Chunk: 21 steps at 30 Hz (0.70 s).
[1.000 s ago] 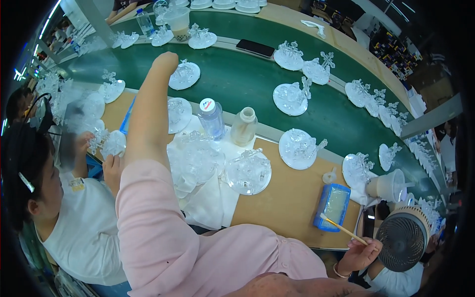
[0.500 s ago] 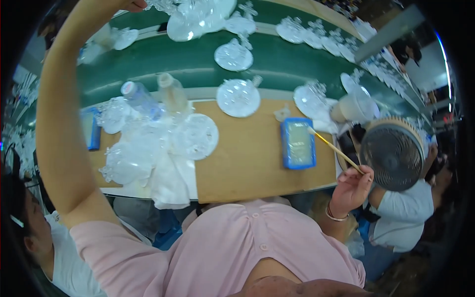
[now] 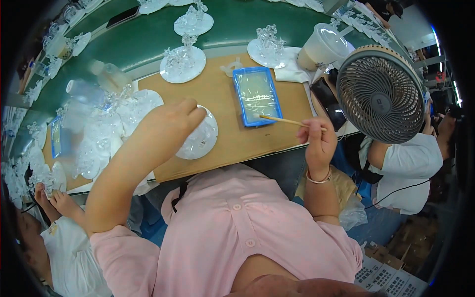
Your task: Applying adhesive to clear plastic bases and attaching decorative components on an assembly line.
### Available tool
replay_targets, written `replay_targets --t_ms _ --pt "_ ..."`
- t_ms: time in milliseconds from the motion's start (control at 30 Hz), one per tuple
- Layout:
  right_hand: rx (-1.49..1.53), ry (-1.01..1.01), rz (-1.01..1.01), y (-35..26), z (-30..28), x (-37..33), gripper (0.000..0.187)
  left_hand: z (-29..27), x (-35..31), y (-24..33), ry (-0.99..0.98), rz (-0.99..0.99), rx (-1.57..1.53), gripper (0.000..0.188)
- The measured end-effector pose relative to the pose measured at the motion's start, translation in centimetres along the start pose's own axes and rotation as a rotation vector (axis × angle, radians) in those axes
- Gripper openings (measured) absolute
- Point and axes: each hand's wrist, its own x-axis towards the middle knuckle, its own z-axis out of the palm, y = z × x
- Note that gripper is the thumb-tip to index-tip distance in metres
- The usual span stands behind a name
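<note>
1. Blue-framed tray [image 3: 255, 91] sits on the brown desk [image 3: 227, 148], pale face up. Head view, the only feed I have.
2. Right hand [image 3: 319, 141]: I've got it pinching a thin brush [image 3: 292, 121] between thumb and fingers. Tip is over the near end of the tray's face; can't confirm contact.
3. Left hand [image 3: 180, 119]: curled, back to camera, right at a clear round piece [image 3: 207, 136]. Fingertips hidden, so I can't tell if it's gripping or only resting there.
4. That piece shows left of the tray and nearer the wearer, partly covered by the hand. Flat or lifted, I can't tell.
5. Progress, my read: partway on this one. Brush is at the tray, not on the piece, and I see no upright figure on its visible part.
6. Looks further along: disc with clear figures [image 3: 182, 64] at the far edge, plus a similar disc [image 3: 267, 47] beyond the tray.
7. Possibly left to do: pile of clear pieces [image 3: 96, 148] on the left. Too jumbled to count or judge.
</note>
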Motion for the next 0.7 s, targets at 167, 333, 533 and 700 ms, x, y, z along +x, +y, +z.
replay_targets --t_ms 167,333,533,700 --pt "-0.175 -0.152 -0.043 0.4 1.2 1.1 0.017 1.8 -1.0 0.6 0.341 -0.288 -0.215 0.031" --pt "-0.125 -0.120 -0.119 -0.5 1.3 2.2 0.017 5.3 -3.2 -0.1 0.526 -0.453 -0.155 0.023" --pt "-0.136 -0.105 -0.096 -0.1 2.5 3.7 0.016 8.2 -3.9 0.0 0.626 -0.526 -0.263 0.019" --pt "-0.120 -0.083 -0.108 0.5 3.1 4.0 0.017 9.0 -3.8 1.8 0.741 -0.523 -0.250 0.021"
